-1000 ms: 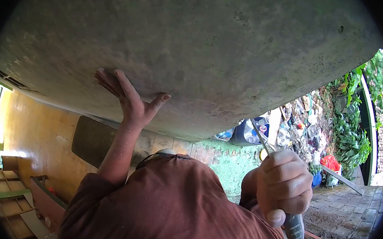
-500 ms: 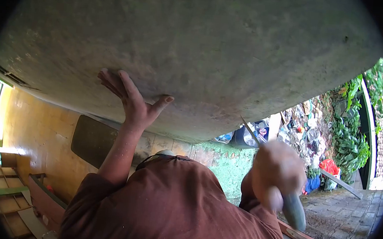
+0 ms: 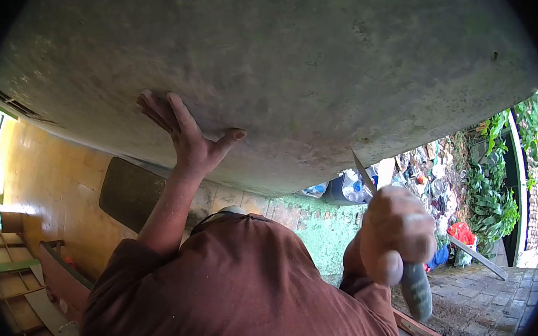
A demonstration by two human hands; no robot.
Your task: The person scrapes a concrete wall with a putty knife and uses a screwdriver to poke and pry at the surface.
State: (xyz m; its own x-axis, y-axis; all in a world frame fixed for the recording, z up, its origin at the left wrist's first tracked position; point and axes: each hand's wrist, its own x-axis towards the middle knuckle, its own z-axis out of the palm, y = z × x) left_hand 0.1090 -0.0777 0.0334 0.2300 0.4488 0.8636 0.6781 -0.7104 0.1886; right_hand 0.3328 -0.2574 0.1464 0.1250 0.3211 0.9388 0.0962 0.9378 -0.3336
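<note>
My left hand point(image 3: 192, 143) lies with spread fingers on a large grey, worn surface point(image 3: 277, 61) that fills the upper part of the view. On the right, my right hand point(image 3: 397, 235) is wrapped round a tool. Its thin pointed blade point(image 3: 364, 174) sticks out at the upper left of the fist, the tip at or close to the lower edge of the grey surface; contact cannot be made out. The tool's grey-green handle point(image 3: 417, 293) shows below the fist.
A heap of litter point(image 3: 429, 180) and a dark bin point(image 3: 349, 190) lie beyond the surface's edge at right, near green plants point(image 3: 494, 192) and paving point(image 3: 492, 302). A dark panel point(image 3: 131, 195) and a reddish-brown wooden piece point(image 3: 62, 272) are at left.
My right hand has moved slightly right with the tool, and its blade tip has shifted up and right. My left hand remains on the surface.
</note>
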